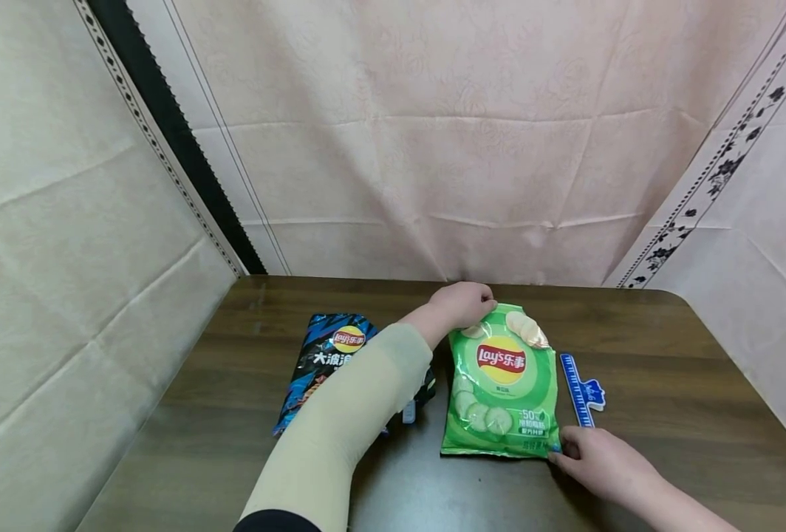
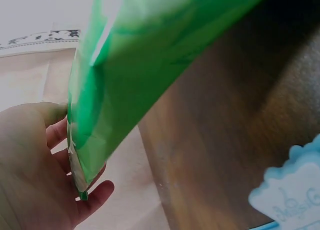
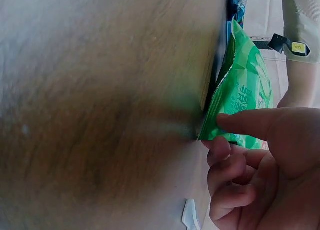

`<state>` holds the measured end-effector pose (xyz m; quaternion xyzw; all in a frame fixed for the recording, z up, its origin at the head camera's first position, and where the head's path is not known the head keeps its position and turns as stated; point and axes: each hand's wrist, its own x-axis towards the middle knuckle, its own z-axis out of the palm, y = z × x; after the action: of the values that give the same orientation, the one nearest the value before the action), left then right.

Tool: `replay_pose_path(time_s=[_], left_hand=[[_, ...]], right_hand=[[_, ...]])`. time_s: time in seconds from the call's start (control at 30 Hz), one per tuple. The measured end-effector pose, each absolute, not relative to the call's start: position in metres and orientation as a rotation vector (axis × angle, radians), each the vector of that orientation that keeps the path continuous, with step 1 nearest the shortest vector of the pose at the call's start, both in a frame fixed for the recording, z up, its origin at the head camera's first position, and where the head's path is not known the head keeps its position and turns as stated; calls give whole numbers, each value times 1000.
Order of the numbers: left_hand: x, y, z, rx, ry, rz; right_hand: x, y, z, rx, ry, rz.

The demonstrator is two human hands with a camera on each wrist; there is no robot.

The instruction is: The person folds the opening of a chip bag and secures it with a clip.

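A green Lay's chip bag (image 1: pixel 502 414) lies on the table, its top end raised in the left wrist view. My left hand (image 1: pixel 462 303) grips the bag's top edge, thumb on one side and fingers on the other. At the lower right corner my right hand (image 1: pixel 602 462) pinches the bag between thumb and fingers; the right wrist view shows this corner (image 3: pixel 212 127) close up. Right of the bag lies a blue ruler (image 1: pixel 575 388) with white marks and a shaped side piece. A dark blue Lay's bag (image 1: pixel 326 351) sits to the left, partly hidden behind my left sleeve (image 1: pixel 346 414).
A pale blue and white scalloped piece (image 2: pixel 290 185) with lettering shows in the left wrist view. The brown wooden table (image 1: pixel 665 369) meets light cloth (image 1: pixel 433 148) at its back edge. More cloth hangs on both sides.
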<state>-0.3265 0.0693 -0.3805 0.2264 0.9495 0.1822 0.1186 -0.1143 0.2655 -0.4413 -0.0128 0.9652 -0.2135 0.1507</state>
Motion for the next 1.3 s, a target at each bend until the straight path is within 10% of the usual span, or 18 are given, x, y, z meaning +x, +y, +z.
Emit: replay_pose_path(time_s=[1.3], left_hand=[[-276, 57, -319, 966, 2753, 615]], right_hand=[[-119, 278, -439, -117, 2615, -809]])
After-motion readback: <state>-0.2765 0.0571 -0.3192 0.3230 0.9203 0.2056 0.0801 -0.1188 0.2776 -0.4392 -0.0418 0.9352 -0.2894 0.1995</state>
